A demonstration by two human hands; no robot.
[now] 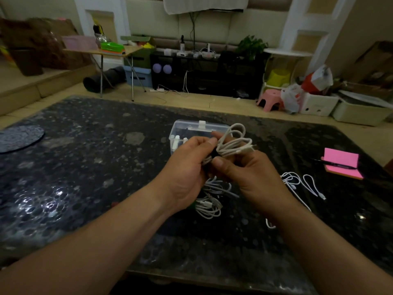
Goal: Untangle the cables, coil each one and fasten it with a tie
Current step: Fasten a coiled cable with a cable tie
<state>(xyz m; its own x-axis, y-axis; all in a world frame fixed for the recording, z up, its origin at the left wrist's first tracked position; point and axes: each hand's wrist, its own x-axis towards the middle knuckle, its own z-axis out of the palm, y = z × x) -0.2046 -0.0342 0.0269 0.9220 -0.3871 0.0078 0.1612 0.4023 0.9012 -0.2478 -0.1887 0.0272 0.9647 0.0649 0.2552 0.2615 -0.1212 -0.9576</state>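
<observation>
Head view has both your hands up over the middle of the dark speckled worktop [95,167], and between them sits a coiled white cable [234,143]. Your left hand [187,177] pinches the bundle at its waist, thumb on top, right where a black tie [213,154] crosses the strands. Whether that tie is fastened, you cannot tell from here. Your right hand [253,177] meets it from the other side, fingers [242,159] curled round the same spot, thumb pressed to the coil's near edge. The loops fan out away from you, in front of a clear plastic box [187,128] standing on the worktop just behind your hands.

Down beneath your hands, a heap of white cables [209,201] lies on the worktop, partly hidden. Off to the right, a loose white cable [297,182] sprawls in open loops, apart from the heap. Farther right, a black pen [336,165] rests on a pink sticky-note pad [342,160]. Far left, a round dark mat [19,138] lies near the worktop's edge.
</observation>
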